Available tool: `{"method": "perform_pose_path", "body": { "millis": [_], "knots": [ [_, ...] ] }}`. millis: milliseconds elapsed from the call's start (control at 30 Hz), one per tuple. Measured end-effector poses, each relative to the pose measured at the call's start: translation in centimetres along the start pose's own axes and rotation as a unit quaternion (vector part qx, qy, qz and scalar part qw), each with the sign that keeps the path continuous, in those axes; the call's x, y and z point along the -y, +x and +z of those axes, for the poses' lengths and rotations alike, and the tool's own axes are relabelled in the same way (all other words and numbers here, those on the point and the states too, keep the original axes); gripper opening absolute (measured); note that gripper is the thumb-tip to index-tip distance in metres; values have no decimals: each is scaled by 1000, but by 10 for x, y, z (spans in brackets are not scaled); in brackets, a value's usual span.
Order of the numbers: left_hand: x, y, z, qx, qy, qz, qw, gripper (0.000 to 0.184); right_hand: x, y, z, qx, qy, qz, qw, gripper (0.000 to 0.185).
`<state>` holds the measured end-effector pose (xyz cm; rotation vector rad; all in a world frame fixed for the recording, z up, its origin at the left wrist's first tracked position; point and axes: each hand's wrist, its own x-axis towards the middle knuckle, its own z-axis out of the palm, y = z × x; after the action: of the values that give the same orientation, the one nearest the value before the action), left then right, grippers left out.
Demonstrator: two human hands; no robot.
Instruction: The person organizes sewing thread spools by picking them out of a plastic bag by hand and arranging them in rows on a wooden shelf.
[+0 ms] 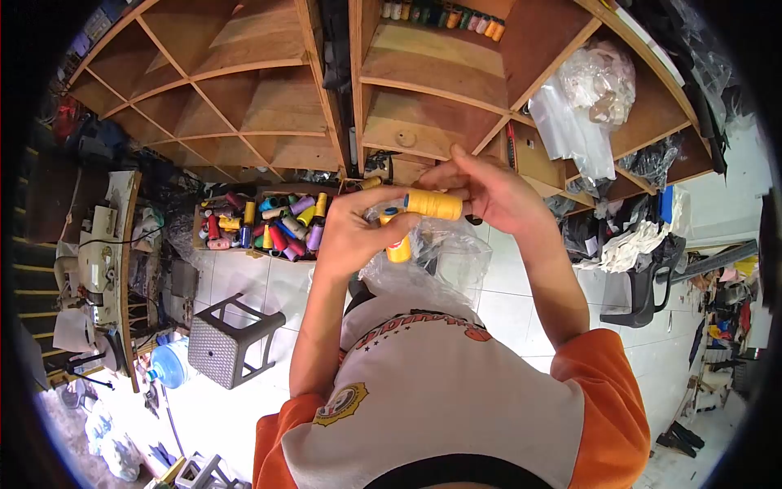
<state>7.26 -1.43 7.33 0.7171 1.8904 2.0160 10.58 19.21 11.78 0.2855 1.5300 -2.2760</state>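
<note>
My left hand [352, 232] is closed around yellow thread spools. One yellow thread spool [436, 205] lies sideways, sticking out to the right past the fingers. A second yellow spool [398, 248] hangs lower beneath the thumb, its dark end showing above. My right hand [503, 194] is raised beside the free end of the sideways spool, its fingers apart and nothing visibly gripped; whether it touches the spool I cannot tell. Under the hands a clear plastic bag [436, 261] hangs in front of my shirt.
A wooden shelf unit [440, 69] fills the far side, with a row of spools [456, 18] in a top compartment. Boxes of mixed thread spools [277, 231] stand to the left. A grey stool [232, 342], a water bottle [169, 364] and a sewing machine [99, 248] are also left.
</note>
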Motion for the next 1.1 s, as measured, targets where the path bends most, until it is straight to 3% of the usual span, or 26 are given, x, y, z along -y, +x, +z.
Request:
{"method": "perform_pose_path", "body": {
  "millis": [67, 133, 233, 367, 500, 533, 667, 767, 900, 967, 1100],
  "knots": [
    [-2, 1, 0, -4, -12, -19, 1000, 29, 3, -2, 1, -39, -89, -81, 992, 38],
    [0, 2, 0, -13, -7, -28, 999, 30, 5, -10, 11, -99, -227, -196, 949, 35],
    [6, 6, -3, -14, 20, -32, 999, 31, 6, -18, 17, -81, -516, -324, 789, 30],
    [13, 11, 1, -8, 19, -42, 999, 31, 1, -15, 20, -79, -630, -315, 705, 32],
    [12, 18, 0, 4, 19, -54, 998, 31, 0, -4, 11, -54, -583, -271, 764, 37],
    [13, 19, -2, 9, 25, -56, 998, 31, 1, -1, 15, -55, -535, -244, 807, 42],
    [21, 28, -3, -32, -48, -75, 996, 27, 6, 24, -6, -70, -490, -233, 837, 44],
    [30, 35, -8, -72, -77, -127, 986, 21, 28, 57, -37, -188, -235, -189, 935, 38],
    [46, 45, -11, -105, -90, -180, 974, 17, 72, 131, -112, -321, -277, -278, 862, 31],
    [63, 50, -8, -111, -106, -172, 973, 18, 89, 175, -150, -326, -216, -315, 865, 30],
    [83, 55, -6, -119, -68, -168, 976, 19, 111, 255, -220, -433, -333, -349, 761, 31]
  ]
}}
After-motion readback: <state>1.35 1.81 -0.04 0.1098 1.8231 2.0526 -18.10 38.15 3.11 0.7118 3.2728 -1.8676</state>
